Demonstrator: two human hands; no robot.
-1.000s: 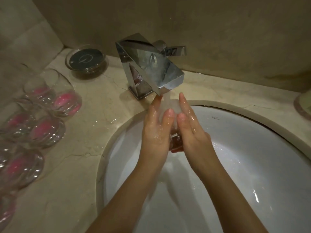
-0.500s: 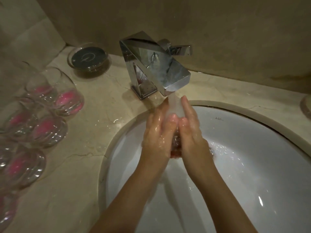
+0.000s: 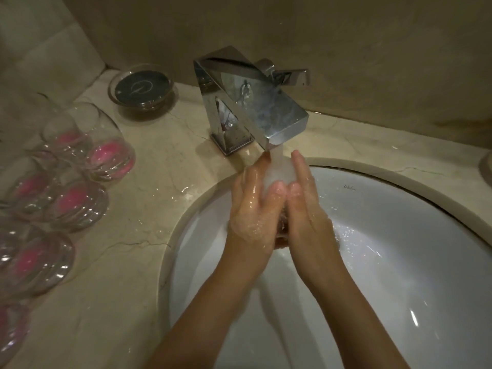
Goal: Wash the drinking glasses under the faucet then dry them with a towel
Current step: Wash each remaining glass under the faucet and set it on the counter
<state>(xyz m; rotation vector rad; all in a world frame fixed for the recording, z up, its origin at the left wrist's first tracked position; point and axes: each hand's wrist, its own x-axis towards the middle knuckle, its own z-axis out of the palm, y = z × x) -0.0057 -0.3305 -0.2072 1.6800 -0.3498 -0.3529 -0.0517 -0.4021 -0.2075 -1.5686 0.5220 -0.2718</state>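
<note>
My left hand (image 3: pixel 250 209) and my right hand (image 3: pixel 306 209) are wet and hold a clear drinking glass (image 3: pixel 283 225) between them over the white sink (image 3: pixel 399 249). My thumbs meet over its near side, and the hands cover most of it. Water runs from the angular chrome faucet (image 3: pixel 253 102) onto the glass and my fingertips. Several more clear glasses with pink bases (image 3: pixel 109 155) stand on the left of the counter.
The beige marble counter (image 3: pixel 149 214) is wet beside the sink rim. A glass soap dish with a dark insert (image 3: pixel 143 86) sits in the back corner by the wall. The edge of a round object (image 3: pixel 487 169) shows at far right.
Both hands have stayed under the running water with the glass, closing a little tighter together. The view has shifted slightly.
</note>
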